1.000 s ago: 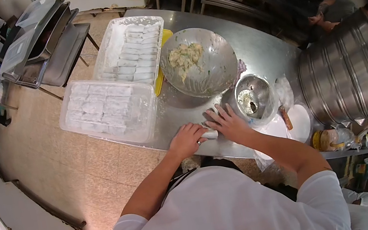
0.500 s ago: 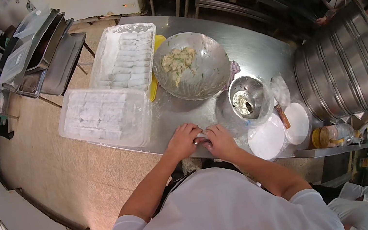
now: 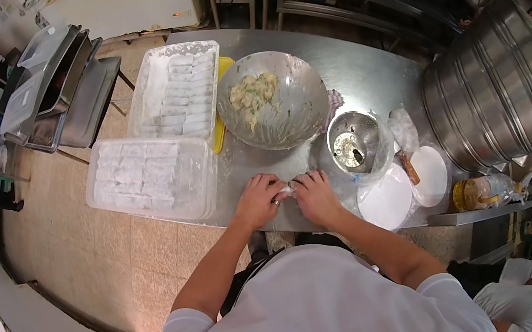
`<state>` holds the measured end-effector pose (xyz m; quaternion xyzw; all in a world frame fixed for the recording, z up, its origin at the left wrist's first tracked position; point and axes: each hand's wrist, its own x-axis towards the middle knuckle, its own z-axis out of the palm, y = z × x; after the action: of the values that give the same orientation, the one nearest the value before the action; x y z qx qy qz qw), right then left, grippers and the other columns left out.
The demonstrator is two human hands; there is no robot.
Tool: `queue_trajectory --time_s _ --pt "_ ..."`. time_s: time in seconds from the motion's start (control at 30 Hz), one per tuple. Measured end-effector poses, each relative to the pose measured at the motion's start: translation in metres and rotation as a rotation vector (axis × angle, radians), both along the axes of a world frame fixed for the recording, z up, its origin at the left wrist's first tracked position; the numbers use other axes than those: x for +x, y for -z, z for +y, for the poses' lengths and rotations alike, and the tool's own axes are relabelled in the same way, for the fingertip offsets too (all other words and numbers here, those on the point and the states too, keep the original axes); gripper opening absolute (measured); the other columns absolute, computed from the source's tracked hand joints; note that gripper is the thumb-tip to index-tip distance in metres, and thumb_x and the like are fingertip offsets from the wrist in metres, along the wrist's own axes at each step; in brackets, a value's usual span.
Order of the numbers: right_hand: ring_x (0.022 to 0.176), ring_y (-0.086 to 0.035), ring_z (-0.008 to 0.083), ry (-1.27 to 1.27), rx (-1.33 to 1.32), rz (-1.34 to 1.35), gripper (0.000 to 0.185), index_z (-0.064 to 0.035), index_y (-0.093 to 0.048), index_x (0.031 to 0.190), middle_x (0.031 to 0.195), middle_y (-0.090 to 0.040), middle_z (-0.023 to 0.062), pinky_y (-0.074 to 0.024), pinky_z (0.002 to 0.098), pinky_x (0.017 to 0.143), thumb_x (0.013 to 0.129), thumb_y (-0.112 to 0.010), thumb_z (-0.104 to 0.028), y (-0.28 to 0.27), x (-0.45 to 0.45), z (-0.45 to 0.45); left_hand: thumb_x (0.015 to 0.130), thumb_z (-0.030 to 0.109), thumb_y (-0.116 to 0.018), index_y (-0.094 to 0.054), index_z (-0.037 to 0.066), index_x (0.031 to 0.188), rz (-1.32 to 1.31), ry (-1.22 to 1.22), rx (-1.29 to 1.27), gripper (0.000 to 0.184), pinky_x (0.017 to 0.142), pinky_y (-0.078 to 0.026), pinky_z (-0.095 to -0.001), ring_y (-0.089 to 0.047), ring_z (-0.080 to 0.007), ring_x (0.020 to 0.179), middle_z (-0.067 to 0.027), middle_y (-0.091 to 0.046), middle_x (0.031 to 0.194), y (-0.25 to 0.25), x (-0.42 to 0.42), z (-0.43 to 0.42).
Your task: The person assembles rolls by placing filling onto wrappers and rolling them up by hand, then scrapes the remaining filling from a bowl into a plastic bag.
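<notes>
Pinching small white roll [image 3: 287,191] with left hand [image 3: 259,200] and right hand [image 3: 316,197] at steel table [image 3: 360,53]'s near edge, probably squishy, best held endwise.

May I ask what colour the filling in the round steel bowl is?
Pale yellow filling with green flecks; head view.

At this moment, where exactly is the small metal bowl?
In the head view, the small metal bowl stands right of centre, between the large bowl and the round white sheets, ahead of the right hand and to its right.
</notes>
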<state>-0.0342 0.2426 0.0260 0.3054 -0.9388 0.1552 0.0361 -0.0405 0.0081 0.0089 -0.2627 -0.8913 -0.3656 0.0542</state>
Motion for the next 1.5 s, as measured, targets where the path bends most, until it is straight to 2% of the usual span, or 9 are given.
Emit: queue_trajectory --time_s 0.4,0.5,0.6,0.7,0.8,1.03,1.33,1.37,1.5 --pt "0.129 -0.058 0.0375 0.017 0.054 -0.186 0.056 -0.0013 -0.063 0.142 0.132 -0.065 0.0187 -0.0417 0.0527 0.116 0.093 -0.076 -0.024 -0.014 -0.012 -0.022 0.1 0.024 -0.072 -0.065 0.004 0.135 -0.016 -0.315 -0.002 0.042 0.11 -0.046 -0.0509 -0.059 -0.0366 0.126 -0.0143 -0.066 0.134 0.004 0.026 -0.016" --pt "0.118 -0.065 0.0387 0.009 -0.059 -0.187 0.047 0.0003 -0.065 0.138 0.125 -0.069 0.0202 -0.051 0.0496 0.104 0.095 -0.074 -0.017 -0.006 -0.019 -0.023 0.1 0.025 -0.071 -0.064 0.004 0.135 -0.042 -0.373 -0.019 0.041 0.111 -0.045 -0.0521 -0.059 -0.0371 0.127 -0.0147 -0.065 0.135 0.006 0.039 -0.026" --pt "0.098 -0.071 0.0308 0.234 -0.494 -0.56 0.035 0.0013 -0.069 0.131 0.11 -0.072 0.0151 -0.0572 0.0424 0.085 0.098 -0.071 -0.011 -0.01 -0.026 -0.036 0.099 0.026 -0.071 -0.064 0.005 0.135 -0.046 -0.42 -0.015 0.041 0.111 -0.045 -0.0524 -0.058 -0.0373 0.127 -0.0146 -0.065 0.136 0.008 0.045 -0.028" --pt "0.086 -0.07 0.0192 0.459 -1.041 -1.314 0.034 -0.0001 -0.068 0.133 0.108 -0.074 0.008 -0.058 0.0351 0.075 0.101 -0.069 -0.01 -0.037 -0.056 -0.056 0.099 0.027 -0.07 -0.064 0.005 0.135 -0.054 -0.463 -0.043 0.042 0.11 -0.045 -0.0523 -0.059 -0.0367 0.128 -0.014 -0.065 0.137 0.007 0.042 -0.025" --pt "0.086 -0.069 0.0145 0.126 -1.012 -1.266 0.029 -0.0011 -0.07 0.128 0.105 -0.072 0.0042 -0.0569 0.0317 0.076 0.099 -0.07 -0.008 -0.073 -0.104 -0.086 0.099 0.029 -0.071 -0.064 0.005 0.135 -0.075 -0.468 -0.099 0.044 0.109 -0.046 -0.0521 -0.059 -0.0376 0.127 -0.0148 -0.065 0.136 0.003 0.041 -0.026" --pt "0.088 -0.067 0.0142 -0.013 -0.75 -0.98 0.045 0.0043 -0.068 0.135 0.108 -0.073 0.0062 -0.0564 0.0309 0.076 0.091 -0.073 -0.004 -0.127 -0.235 -0.222 0.098 0.03 -0.072 -0.064 0.006 0.134 -0.132 -0.464 -0.123 0.044 0.108 -0.048 -0.0518 -0.06 -0.0387 0.126 -0.0152 -0.066 0.137 0.006 0.042 -0.026" --pt "0.119 -0.07 0.0445 -0.333 -0.283 -0.279 0.044 -0.0005 -0.074 0.126 0.124 -0.074 0.0288 -0.0564 0.049 0.104 0.085 -0.069 -0.017 -0.069 -0.31 -0.389 0.095 0.023 -0.075 -0.067 0.003 0.128 0.005 -0.503 0.01 0.039 0.11 -0.052 -0.0462 -0.066 -0.035 0.117 -0.0135 -0.07 0.129 0.003 0.039 -0.028" --pt "0.123 -0.069 0.0438 -0.355 0.001 -0.368 0.038 -0.0004 -0.075 0.12 0.127 -0.073 0.0279 -0.0553 0.0494 0.106 0.086 -0.068 -0.017 -0.068 -0.314 -0.398 0.095 0.023 -0.075 -0.067 0.003 0.128 0.01 -0.503 0.011 0.039 0.109 -0.053 -0.0461 -0.066 -0.0347 0.117 -0.0134 -0.07 0.129 0.002 0.039 -0.028" --pt "0.116 -0.071 0.0408 -0.284 0.089 -0.291 0.037 -0.0032 -0.077 0.125 0.126 -0.075 0.0234 -0.0565 0.0469 0.104 0.092 -0.07 -0.018 -0.091 -0.298 -0.403 0.095 0.027 -0.075 -0.068 0.005 0.128 0.039 -0.501 0.033 0.04 0.106 -0.052 -0.0467 -0.067 -0.0337 0.114 -0.0119 -0.071 0.13 0.011 0.036 -0.028"
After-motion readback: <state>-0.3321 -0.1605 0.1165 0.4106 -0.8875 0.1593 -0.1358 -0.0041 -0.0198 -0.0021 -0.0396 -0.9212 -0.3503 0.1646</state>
